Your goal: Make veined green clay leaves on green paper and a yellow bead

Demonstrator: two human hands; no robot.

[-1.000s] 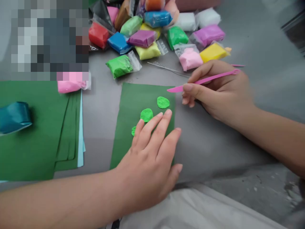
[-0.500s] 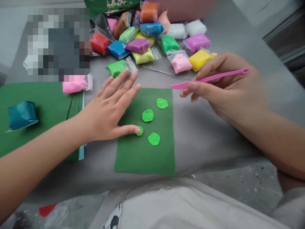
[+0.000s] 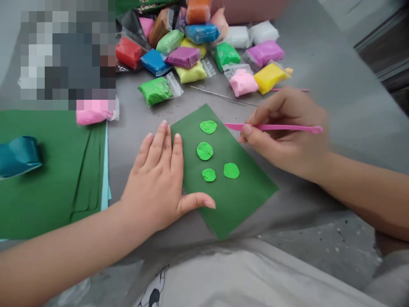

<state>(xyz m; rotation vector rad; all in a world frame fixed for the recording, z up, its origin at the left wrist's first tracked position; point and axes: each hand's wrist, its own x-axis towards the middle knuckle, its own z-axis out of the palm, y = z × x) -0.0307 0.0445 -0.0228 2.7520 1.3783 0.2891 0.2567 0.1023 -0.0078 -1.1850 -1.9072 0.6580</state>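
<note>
A dark green sheet of paper (image 3: 243,209) lies turned at an angle on the grey table in front of me. Several flat, bright green clay discs (image 3: 205,151) are stuck on it, one of them (image 3: 231,170) off to the right of the others. My left hand (image 3: 159,183) is flat with fingers stretched, along the paper's left edge, its thumb over the sheet. Between the thumb and fingers of my right hand (image 3: 284,128) is a pink plastic clay knife (image 3: 287,127). The knife's tip reaches the paper's upper right edge, near the topmost disc.
Several bagged clay packs in many colours are heaped at the back, with a green pack (image 3: 155,91) nearest the sheet. Thin wire tools (image 3: 220,96) lie behind the paper. At left, a teal packet (image 3: 19,155) rests on a stack of green paper (image 3: 54,187).
The green sheet has turned, its lower end swinging right. My left thumb has come off the small disc. My right hand has lowered, bringing the clay knife to the paper's edge.
</note>
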